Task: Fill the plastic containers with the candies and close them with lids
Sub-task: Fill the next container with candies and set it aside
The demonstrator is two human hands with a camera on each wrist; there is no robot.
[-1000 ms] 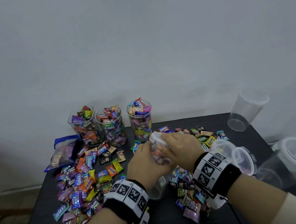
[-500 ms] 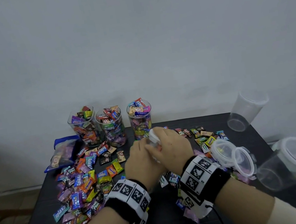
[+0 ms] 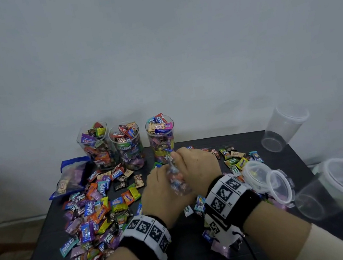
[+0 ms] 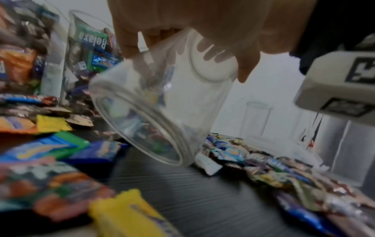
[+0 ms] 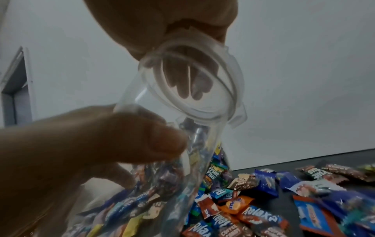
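The left hand (image 3: pixel 164 195) curls its fingers (image 5: pixel 162 141) round a tilted clear jar (image 3: pixel 177 180) part full of candies, while the right hand (image 3: pixel 198 166) presses a lid (image 5: pixel 192 83) onto its mouth, seemingly not yet snapped shut. Beyond the fingers, three full jars (image 3: pixel 128 145) stand unlidded. Right of them lie empty jars (image 3: pixel 281 129), and loose candies (image 3: pixel 102 207) cover the worktop (image 3: pixel 196 257), so much remains.

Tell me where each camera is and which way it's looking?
Head: on the person's head, looking down at the table; both hands and wristbands show.
Left wrist: low, looking along the left hand at the container it grips.
Right wrist: looking up past the right hand pressing the lid.
All three views share that tilted container.
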